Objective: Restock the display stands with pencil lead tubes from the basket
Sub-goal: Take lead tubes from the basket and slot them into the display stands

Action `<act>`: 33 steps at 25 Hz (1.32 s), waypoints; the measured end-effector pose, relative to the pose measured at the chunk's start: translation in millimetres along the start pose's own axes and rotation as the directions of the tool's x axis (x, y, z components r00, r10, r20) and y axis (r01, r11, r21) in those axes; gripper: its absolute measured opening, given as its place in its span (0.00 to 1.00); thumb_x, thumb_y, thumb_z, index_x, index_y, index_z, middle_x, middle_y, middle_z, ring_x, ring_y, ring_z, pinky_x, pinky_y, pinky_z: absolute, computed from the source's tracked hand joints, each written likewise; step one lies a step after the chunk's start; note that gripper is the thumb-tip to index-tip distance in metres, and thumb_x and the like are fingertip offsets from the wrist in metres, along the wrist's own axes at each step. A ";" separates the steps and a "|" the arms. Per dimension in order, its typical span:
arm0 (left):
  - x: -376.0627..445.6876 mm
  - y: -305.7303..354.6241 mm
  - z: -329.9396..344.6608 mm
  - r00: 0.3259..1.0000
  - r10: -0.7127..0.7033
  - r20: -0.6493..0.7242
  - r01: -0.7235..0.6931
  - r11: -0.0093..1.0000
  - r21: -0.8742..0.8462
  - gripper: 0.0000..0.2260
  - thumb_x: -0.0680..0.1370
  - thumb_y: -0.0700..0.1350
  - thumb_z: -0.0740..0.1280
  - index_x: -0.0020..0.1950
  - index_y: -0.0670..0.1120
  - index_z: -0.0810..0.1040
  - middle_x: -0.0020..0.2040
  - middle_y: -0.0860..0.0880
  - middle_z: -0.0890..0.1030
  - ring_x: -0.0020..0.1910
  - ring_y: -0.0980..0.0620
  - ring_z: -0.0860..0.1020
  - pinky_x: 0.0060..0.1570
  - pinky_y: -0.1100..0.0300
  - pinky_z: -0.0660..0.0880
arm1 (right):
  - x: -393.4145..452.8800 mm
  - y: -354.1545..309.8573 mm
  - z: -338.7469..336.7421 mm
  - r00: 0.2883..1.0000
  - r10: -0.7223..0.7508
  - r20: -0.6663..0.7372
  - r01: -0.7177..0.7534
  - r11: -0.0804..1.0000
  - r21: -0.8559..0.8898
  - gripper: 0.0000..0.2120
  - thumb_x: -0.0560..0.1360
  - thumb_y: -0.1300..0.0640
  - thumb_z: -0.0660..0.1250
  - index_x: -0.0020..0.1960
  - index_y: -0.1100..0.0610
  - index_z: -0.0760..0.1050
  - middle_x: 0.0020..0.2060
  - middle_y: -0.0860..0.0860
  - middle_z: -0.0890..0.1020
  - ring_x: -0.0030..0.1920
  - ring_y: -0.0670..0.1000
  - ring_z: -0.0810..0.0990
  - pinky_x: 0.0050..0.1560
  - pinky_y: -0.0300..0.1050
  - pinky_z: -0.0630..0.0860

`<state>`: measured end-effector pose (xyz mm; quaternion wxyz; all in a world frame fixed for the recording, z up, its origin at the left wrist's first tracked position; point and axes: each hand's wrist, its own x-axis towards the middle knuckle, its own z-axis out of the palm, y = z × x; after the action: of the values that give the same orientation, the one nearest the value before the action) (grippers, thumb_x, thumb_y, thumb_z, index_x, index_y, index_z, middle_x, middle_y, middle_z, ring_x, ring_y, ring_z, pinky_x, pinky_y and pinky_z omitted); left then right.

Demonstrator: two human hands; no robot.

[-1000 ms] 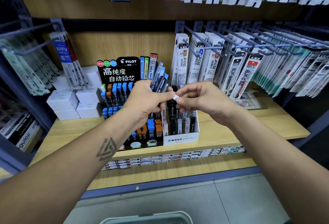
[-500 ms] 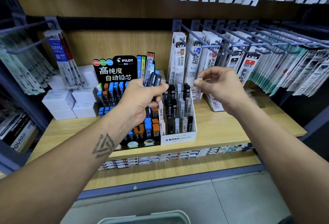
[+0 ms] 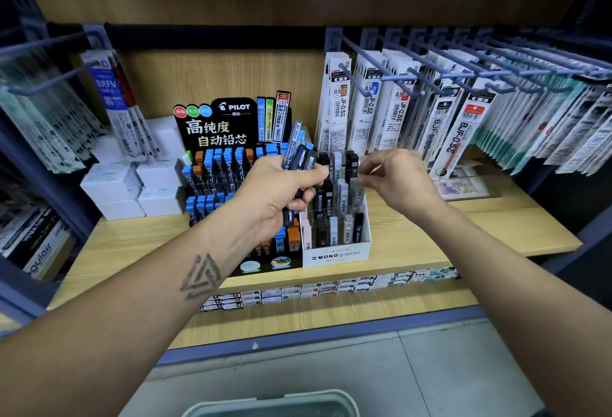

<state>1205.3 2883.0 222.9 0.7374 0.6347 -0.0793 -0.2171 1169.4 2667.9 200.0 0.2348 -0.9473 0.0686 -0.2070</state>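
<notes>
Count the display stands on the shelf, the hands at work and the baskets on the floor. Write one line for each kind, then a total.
Display stands: 2, the black Pilot stand and the white MONO stand
Hands: 2, the left hand, which grips a bunch of pencil lead tubes, and the right hand
Baskets: 1, the basket
Total: 5

A bundle of slim dark and clear-blue plastic pencil lead tubes (image 3: 299, 158) stands upright, fanned above the black Pilot display stand (image 3: 215, 125). Beside it, the white Mono cardboard stand (image 3: 336, 256) holds upright black and grey tubes. The pale green basket rim (image 3: 275, 403) sits on the floor below.
</notes>
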 end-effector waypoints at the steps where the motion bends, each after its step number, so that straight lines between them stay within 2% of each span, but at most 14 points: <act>1: 0.0 -0.6 0.1 1.000 -0.008 0.003 0.008 1.000 0.003 0.16 0.75 0.34 0.73 0.60 0.30 0.75 0.41 0.40 0.79 0.27 0.53 0.70 0.20 0.66 0.60 | -0.5 2.0 3.4 0.999 -0.027 0.017 0.028 0.998 -0.050 0.04 0.72 0.54 0.77 0.46 0.52 0.85 0.44 0.49 0.86 0.45 0.51 0.83 0.52 0.50 0.80; 5: -2.1 -0.5 1.2 0.995 -0.074 0.066 0.074 0.997 -0.006 0.09 0.76 0.35 0.73 0.54 0.33 0.78 0.40 0.40 0.79 0.26 0.54 0.70 0.20 0.67 0.60 | -2.0 8.0 10.8 0.991 -0.117 0.065 0.128 0.973 -0.192 0.04 0.75 0.54 0.74 0.49 0.53 0.86 0.50 0.50 0.83 0.51 0.56 0.81 0.52 0.52 0.78; 8: -5.5 -0.2 2.2 0.984 -0.127 0.123 0.125 0.992 0.024 0.11 0.77 0.37 0.72 0.55 0.32 0.79 0.36 0.42 0.79 0.26 0.54 0.71 0.19 0.68 0.60 | 0.7 4.5 6.1 0.992 -0.124 0.005 0.123 0.969 -0.213 0.06 0.76 0.58 0.72 0.51 0.55 0.85 0.49 0.50 0.83 0.50 0.56 0.82 0.54 0.52 0.78; 9: -7.3 0.2 2.4 0.980 -0.140 0.143 0.134 0.990 0.045 0.10 0.78 0.39 0.72 0.54 0.33 0.79 0.35 0.42 0.79 0.25 0.54 0.72 0.19 0.68 0.61 | 1.4 -1.3 2.8 0.995 -0.094 -0.031 0.089 0.988 -0.127 0.05 0.76 0.58 0.72 0.51 0.56 0.86 0.47 0.50 0.84 0.48 0.53 0.82 0.54 0.52 0.78; 10: -9.1 0.7 2.1 0.976 -0.147 0.161 0.138 0.988 0.071 0.09 0.78 0.40 0.71 0.51 0.34 0.79 0.34 0.43 0.79 0.25 0.54 0.72 0.18 0.68 0.61 | -0.7 -12.3 -1.7 1.000 -0.006 -0.016 0.008 0.997 0.083 0.05 0.76 0.58 0.72 0.50 0.56 0.86 0.44 0.49 0.85 0.44 0.51 0.82 0.54 0.51 0.79; 11: -10.5 0.9 1.4 0.973 -0.151 0.173 0.136 0.986 0.096 0.08 0.78 0.41 0.71 0.49 0.36 0.79 0.33 0.42 0.79 0.25 0.53 0.73 0.18 0.68 0.62 | -4.3 -26.6 -5.6 0.992 0.093 0.084 -0.118 0.920 0.374 0.05 0.76 0.58 0.73 0.50 0.58 0.85 0.42 0.51 0.85 0.42 0.50 0.82 0.52 0.51 0.80; 12: -11.7 1.4 -0.1 0.972 -0.149 0.179 0.129 0.985 0.116 0.07 0.79 0.41 0.71 0.48 0.37 0.79 0.33 0.42 0.80 0.25 0.53 0.74 0.17 0.67 0.62 | -8.5 -41.7 -8.4 0.961 0.129 0.243 -0.255 0.748 0.612 0.06 0.76 0.57 0.73 0.49 0.59 0.84 0.41 0.52 0.85 0.41 0.51 0.81 0.49 0.49 0.80; 13: -12.7 2.0 -1.5 0.973 -0.144 0.182 0.120 0.983 0.135 0.06 0.78 0.41 0.71 0.48 0.38 0.79 0.33 0.41 0.80 0.24 0.52 0.74 0.17 0.67 0.62 | -12.9 -53.7 -8.9 0.924 0.103 0.368 -0.355 0.588 0.727 0.08 0.75 0.55 0.74 0.49 0.59 0.84 0.40 0.53 0.85 0.40 0.51 0.81 0.46 0.47 0.80; 17: -16.3 3.6 -5.8 0.974 -0.105 0.202 0.063 0.977 0.203 0.03 0.78 0.38 0.71 0.47 0.39 0.79 0.34 0.42 0.79 0.25 0.52 0.73 0.18 0.68 0.62 | -17.6 -74.5 -7.7 0.905 0.112 0.410 -0.414 0.452 0.790 0.07 0.71 0.64 0.75 0.48 0.64 0.81 0.38 0.55 0.84 0.37 0.49 0.82 0.40 0.41 0.80; 20: -18.1 6.9 -10.6 0.963 -0.120 0.241 0.093 0.988 0.121 0.05 0.79 0.38 0.69 0.49 0.36 0.80 0.38 0.38 0.81 0.27 0.52 0.75 0.19 0.68 0.64 | -13.3 -69.7 -12.0 0.897 0.143 0.419 -0.440 0.386 0.811 0.09 0.71 0.70 0.73 0.51 0.67 0.81 0.37 0.57 0.84 0.36 0.50 0.82 0.39 0.39 0.81; 26: -14.4 15.7 -26.0 0.969 -0.184 0.168 0.179 0.983 0.040 0.08 0.80 0.36 0.67 0.56 0.32 0.77 0.42 0.34 0.82 0.25 0.53 0.73 0.18 0.68 0.63 | -10.0 -59.6 -14.0 0.918 0.173 0.356 -0.395 0.434 0.809 0.08 0.71 0.71 0.74 0.49 0.67 0.82 0.36 0.57 0.84 0.35 0.52 0.82 0.39 0.40 0.82; 28: -11.9 16.7 -27.5 0.985 -0.135 0.111 0.126 0.988 0.085 0.09 0.79 0.36 0.69 0.57 0.32 0.77 0.39 0.36 0.81 0.24 0.55 0.70 0.18 0.68 0.61 | -11.9 -57.6 -16.6 0.929 0.091 0.359 -0.345 0.567 0.748 0.07 0.70 0.69 0.75 0.48 0.67 0.82 0.37 0.58 0.84 0.37 0.53 0.83 0.42 0.41 0.82; 30: -10.3 15.2 -22.5 0.992 -0.083 0.092 0.068 0.986 0.155 0.13 0.78 0.39 0.71 0.58 0.31 0.77 0.37 0.38 0.81 0.23 0.55 0.69 0.18 0.68 0.61 | -15.5 -59.4 -16.4 0.940 -0.055 0.336 -0.188 0.737 0.649 0.08 0.70 0.67 0.77 0.48 0.67 0.82 0.38 0.57 0.84 0.39 0.49 0.83 0.42 0.39 0.80; 33: -9.2 10.3 -9.4 0.997 -0.031 0.077 0.016 0.982 0.188 0.19 0.78 0.43 0.72 0.59 0.29 0.76 0.34 0.39 0.81 0.22 0.54 0.69 0.18 0.67 0.61 | -18.2 -63.8 -17.2 0.940 -0.161 0.302 -0.055 0.799 0.598 0.10 0.72 0.67 0.75 0.52 0.64 0.80 0.38 0.56 0.85 0.38 0.46 0.83 0.42 0.37 0.78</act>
<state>1203.0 2896.3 232.6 0.6680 0.6930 -0.1212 -0.2426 1147.7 2721.0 237.4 0.5238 -0.8471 -0.0685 -0.0589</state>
